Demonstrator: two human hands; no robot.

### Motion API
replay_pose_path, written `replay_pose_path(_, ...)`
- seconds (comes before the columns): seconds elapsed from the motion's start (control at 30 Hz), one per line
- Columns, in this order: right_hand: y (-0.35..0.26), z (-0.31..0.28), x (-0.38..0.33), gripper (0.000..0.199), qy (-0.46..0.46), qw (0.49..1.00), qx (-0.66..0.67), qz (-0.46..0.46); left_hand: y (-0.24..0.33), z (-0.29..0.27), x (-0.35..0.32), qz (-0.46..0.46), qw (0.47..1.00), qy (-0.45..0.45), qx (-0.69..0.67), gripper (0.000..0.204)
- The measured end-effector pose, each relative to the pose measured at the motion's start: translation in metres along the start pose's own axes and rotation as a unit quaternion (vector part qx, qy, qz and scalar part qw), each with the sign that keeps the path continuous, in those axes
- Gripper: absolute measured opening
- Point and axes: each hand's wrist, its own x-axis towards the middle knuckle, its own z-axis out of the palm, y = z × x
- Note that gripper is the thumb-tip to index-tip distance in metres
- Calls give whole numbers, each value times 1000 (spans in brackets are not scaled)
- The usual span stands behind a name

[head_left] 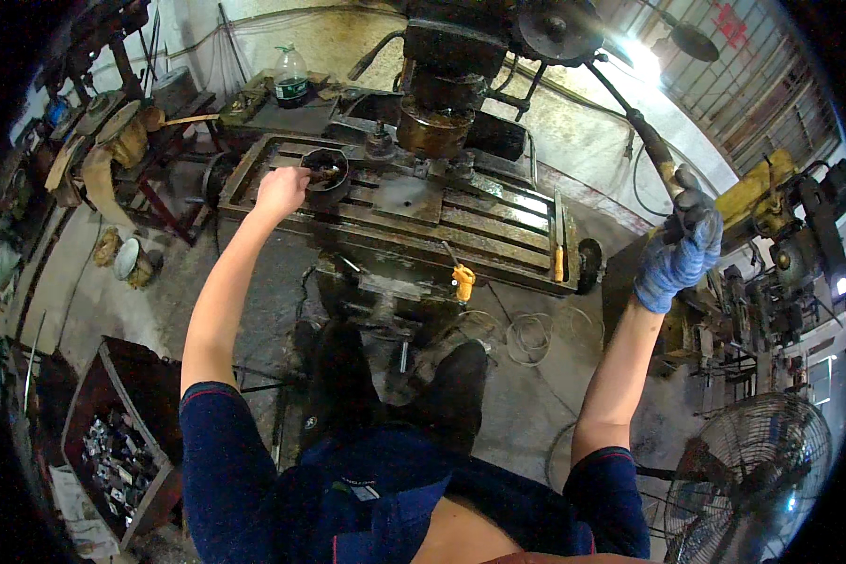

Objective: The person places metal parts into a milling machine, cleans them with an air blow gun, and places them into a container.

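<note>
A worker stands at a heavy milling machine (461, 56) in a cluttered workshop, both arms raised toward it. The slotted machine table (498, 221), greasy and worn, stretches between the two hands, with the spindle head hanging above its middle, to the right of the bare left hand (282, 191). That hand is closed around a small tool or part, too dark to make out, and pokes into the dark metal cup (325, 175) that sits on the table just beyond the knuckles. The right hand (679, 246), in a blue knitted glove, is clamped on the grip of the long feed lever (630, 108), which slants up and away from it toward the machine's head. Below the left forearm, well down on the floor, a wooden crate (122, 451) holds loose metal pieces; a floor fan (752, 479) stands below the right elbow. An orange-handled tool (463, 279) hangs at the table's near edge, between the hands. The risk, judged from this stance, lies in the split of duties: a pull on the lever while bare fingers are in the cup near the spindle could bring the head down close to them, and the loose-knit glove could snag on moving parts.
</note>
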Motion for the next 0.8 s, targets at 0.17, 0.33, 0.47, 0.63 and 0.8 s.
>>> replay_pose_path(0.17,3,-3,0,25,-20,999,30,-5,8,-34,-38,3,1000,-17,13,28)
replay_pose_path(0.33,-2,-4,-1,26,-27,999,17,5,8,-59,-62,12,999,-29,12,25)
replay_pose_path(0.47,-9,4,-1,27,-38,999,1,16,-7,-62,-71,-5,997,40,-70,24)
replay_pose_path(0.63,2,-5,0,26,-48,998,28,-7,2,-36,-58,-174,832,22,-527,29)
replay_pose_path(0.8,3,-7,2,28,-19,1000,17,-8,66,9,-28,-157,779,-10,-607,28)
